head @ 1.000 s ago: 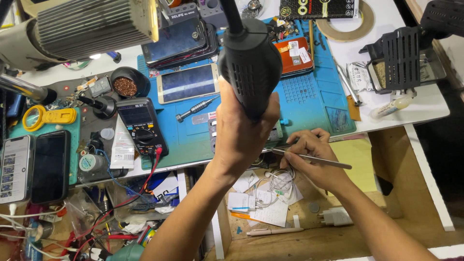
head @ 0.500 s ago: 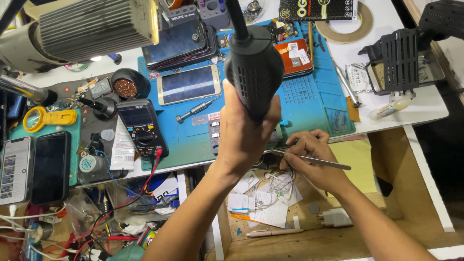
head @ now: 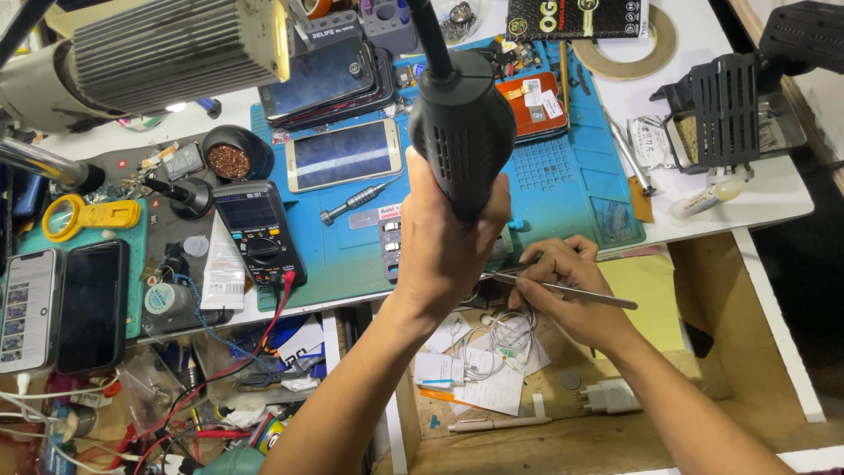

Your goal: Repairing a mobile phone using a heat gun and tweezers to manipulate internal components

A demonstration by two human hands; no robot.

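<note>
My left hand (head: 448, 246) grips the black handle of a hot-air gun (head: 462, 132), its nozzle end hidden under the hand near the front edge of the blue work mat (head: 563, 189). My right hand (head: 576, 295) holds metal tweezers (head: 571, 290) with the tips pointing left, toward the spot under the left hand. The piece being worked on is hidden behind my left hand.
A white-framed phone (head: 343, 154) and a screwdriver (head: 356, 202) lie on the mat. A multimeter (head: 255, 229) with red and black leads sits left, beside two phones (head: 61, 303). A black tool stand (head: 730, 97) is at right. An open drawer (head: 527, 396) holds cables and papers.
The hot-air gun and my left hand have shifted slightly; the tweezers stay in nearly the same place.
</note>
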